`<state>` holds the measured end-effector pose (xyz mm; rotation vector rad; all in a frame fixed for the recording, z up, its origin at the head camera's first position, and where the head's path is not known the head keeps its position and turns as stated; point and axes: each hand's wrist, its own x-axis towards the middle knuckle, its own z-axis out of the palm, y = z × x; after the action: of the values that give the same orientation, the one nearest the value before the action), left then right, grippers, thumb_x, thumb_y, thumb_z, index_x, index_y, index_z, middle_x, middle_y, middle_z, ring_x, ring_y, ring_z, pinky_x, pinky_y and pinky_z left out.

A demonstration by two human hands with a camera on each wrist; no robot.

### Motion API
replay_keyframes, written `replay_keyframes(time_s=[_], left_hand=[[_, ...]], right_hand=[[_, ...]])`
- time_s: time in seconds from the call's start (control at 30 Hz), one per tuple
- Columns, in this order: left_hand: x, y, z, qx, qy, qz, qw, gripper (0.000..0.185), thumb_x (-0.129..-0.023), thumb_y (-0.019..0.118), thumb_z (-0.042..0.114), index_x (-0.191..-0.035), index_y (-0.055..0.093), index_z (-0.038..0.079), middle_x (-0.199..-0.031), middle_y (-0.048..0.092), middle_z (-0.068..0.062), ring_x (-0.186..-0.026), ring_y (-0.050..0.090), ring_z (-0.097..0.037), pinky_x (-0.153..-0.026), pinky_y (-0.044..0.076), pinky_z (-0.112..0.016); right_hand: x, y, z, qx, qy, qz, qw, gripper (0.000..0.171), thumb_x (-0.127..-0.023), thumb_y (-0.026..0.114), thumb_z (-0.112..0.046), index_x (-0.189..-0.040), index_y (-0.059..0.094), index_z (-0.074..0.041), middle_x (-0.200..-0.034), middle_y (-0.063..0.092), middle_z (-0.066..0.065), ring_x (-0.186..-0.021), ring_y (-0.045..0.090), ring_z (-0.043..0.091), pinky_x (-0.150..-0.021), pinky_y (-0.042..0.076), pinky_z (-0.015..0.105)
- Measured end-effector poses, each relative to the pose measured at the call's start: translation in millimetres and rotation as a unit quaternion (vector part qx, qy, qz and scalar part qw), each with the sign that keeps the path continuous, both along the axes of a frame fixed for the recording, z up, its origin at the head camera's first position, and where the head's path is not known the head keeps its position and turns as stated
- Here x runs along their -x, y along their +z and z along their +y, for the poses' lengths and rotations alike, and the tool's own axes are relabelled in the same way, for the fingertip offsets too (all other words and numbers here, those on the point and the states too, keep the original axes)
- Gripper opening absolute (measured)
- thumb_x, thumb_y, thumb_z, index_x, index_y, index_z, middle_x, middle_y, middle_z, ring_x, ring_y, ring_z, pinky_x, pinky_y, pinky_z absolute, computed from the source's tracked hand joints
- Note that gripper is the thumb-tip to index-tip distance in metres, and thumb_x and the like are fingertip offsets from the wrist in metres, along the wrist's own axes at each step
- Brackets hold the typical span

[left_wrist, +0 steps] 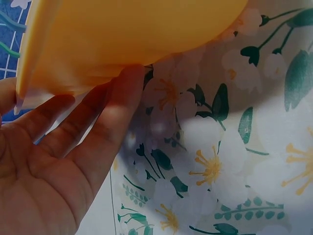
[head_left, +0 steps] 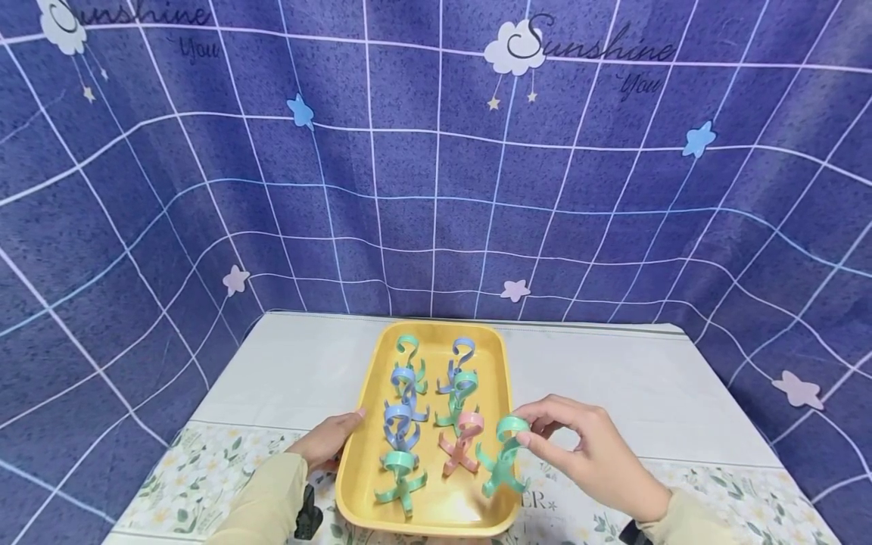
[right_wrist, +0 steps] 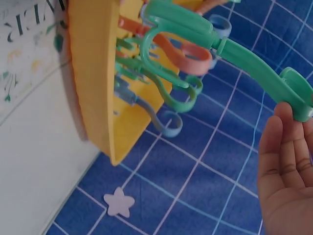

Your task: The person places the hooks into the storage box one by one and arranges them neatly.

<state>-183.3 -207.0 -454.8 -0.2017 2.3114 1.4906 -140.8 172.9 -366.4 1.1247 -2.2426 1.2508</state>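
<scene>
A yellow tray [head_left: 359,424] lies on the table and holds several plastic hook clips in green, blue and pink. My left hand [head_left: 328,440] rests with straight fingers against the tray's left wall [left_wrist: 73,49]. My right hand [head_left: 565,443] pinches the curled top of a green hook clip [head_left: 505,458], which stands at the tray's right rim. In the right wrist view the green hook clip [right_wrist: 234,54] stretches from my fingertips [right_wrist: 288,142] toward the tray [right_wrist: 93,83]. A pink clip [head_left: 461,443] stands just left of it.
The table carries a white cloth [head_left: 647,393] with a floral border [head_left: 204,469] along the near edge. A blue grid-patterned backdrop [head_left: 436,166] with stars closes off the back and both sides.
</scene>
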Motion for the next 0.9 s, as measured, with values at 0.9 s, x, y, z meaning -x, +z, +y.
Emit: replay_keyframes(time_s=[0.9], left_hand=[[3.7, -2.9, 0.3, 0.005, 0.013, -0.011, 0.9998, 0.057, -0.113, 0.033, 0.038, -0.142, 0.049, -0.008, -0.098, 0.070, -0.011, -0.085, 0.069, -0.023, -0.073, 0.060, -0.043]], right_hand=[[-1.0, -48.6, -30.2, -0.031, 0.047, -0.089, 0.994, 0.014, -0.099, 0.069, -0.016, -0.113, 0.072, -0.016, -0.100, 0.072, -0.005, -0.083, 0.064, 0.004, -0.070, 0.058, 0.029]])
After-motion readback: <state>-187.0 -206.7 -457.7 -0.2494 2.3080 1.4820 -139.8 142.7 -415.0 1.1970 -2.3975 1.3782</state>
